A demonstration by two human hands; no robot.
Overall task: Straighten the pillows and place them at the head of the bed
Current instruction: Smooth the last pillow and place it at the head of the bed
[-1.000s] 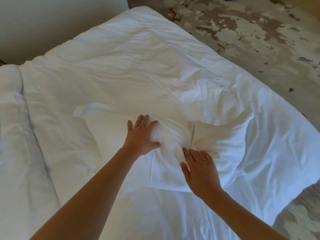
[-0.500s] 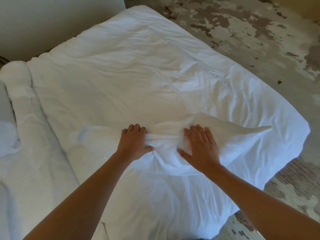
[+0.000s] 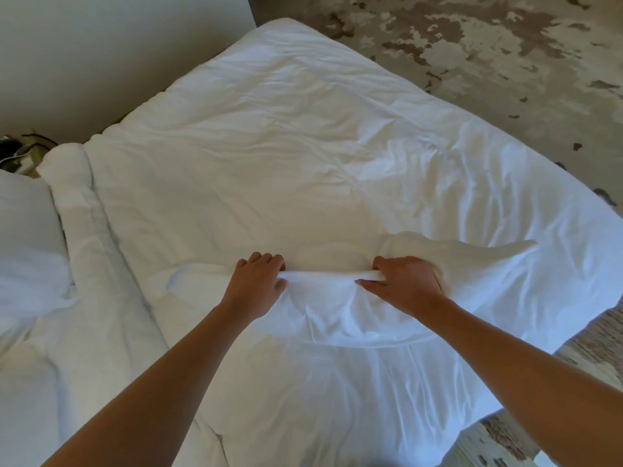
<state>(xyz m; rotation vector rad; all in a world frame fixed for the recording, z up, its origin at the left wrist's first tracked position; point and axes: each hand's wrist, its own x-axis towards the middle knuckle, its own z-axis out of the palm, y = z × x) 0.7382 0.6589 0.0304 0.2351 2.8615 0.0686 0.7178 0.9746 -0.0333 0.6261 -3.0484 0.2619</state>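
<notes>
A white pillow (image 3: pixel 337 308) lies across the white duvet (image 3: pixel 276 156) near the bed's foot, its far corner pointing right. My left hand (image 3: pixel 258 279) and my right hand (image 3: pixel 403 284) both grip the pillow's far edge, bunching the cloth into a tight roll between them. A second white pillow (image 3: pixel 27 251) rests at the left edge, at the head of the bed, beside the folded-over top of the duvet (image 3: pixel 72 183).
A pale wall (image 3: pixel 101 55) runs behind the bed on the far left. Worn, mottled carpet (image 3: pixel 488 55) covers the floor to the right and beyond the bed's foot. Dark cables (image 3: pixel 17 153) lie in the gap by the wall at far left.
Both hands went from pressing flat on the pillow's middle to closing on its far edge. The pillow has been pulled flatter and its edge lifted; the view shifted toward the bed's head.
</notes>
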